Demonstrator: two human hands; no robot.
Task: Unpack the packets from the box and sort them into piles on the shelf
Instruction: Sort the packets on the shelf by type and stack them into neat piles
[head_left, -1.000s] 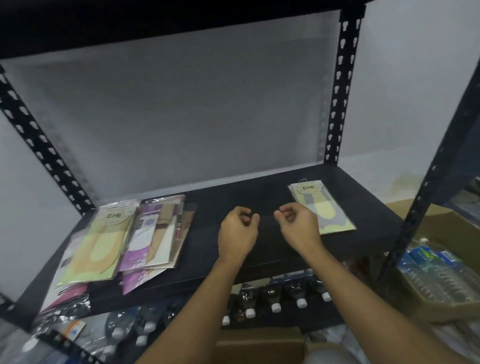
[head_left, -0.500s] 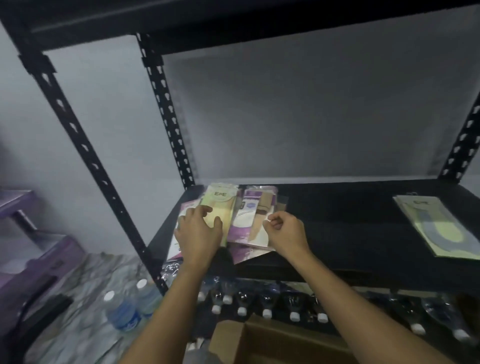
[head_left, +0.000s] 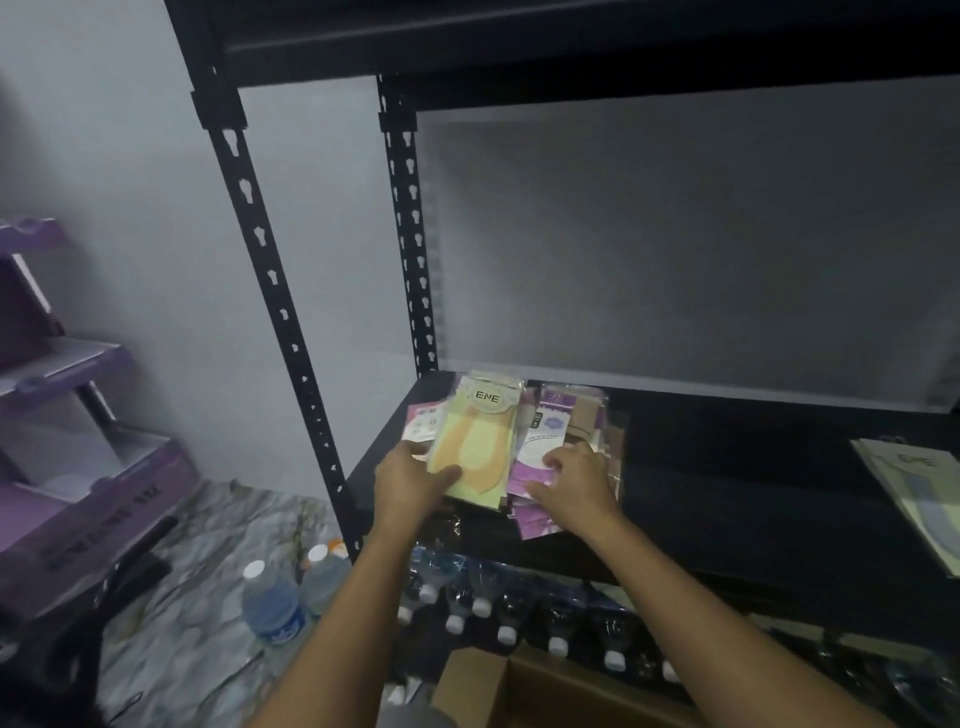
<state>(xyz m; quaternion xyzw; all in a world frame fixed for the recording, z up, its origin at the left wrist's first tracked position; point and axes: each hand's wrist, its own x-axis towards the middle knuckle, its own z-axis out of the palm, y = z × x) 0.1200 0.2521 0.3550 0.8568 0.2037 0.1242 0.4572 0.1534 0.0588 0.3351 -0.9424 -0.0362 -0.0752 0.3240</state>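
A heap of flat sock packets lies at the left end of the black shelf (head_left: 727, 499). My left hand (head_left: 410, 486) grips the yellow ENE packet (head_left: 475, 441) at its lower left corner, thumb on top. My right hand (head_left: 574, 480) rests on the purple and beige packets (head_left: 550, 436) beside it, fingers curled over them. Pink packets (head_left: 421, 423) stick out from under the yellow one. A single yellow and grey packet (head_left: 919, 499) lies apart at the shelf's right end. The open cardboard box (head_left: 519, 686) sits below, between my forearms.
Black perforated uprights (head_left: 275, 312) frame the shelf on the left. Several water bottles (head_left: 478, 608) lie on the tier below, and two stand on the marbled floor (head_left: 272, 605). A purple plastic rack (head_left: 67, 467) stands at far left.
My view swung left. Both hands moved from the bare middle of the shelf to the left heap; my left hand took hold of the yellow packet and my right settled on the purple ones.
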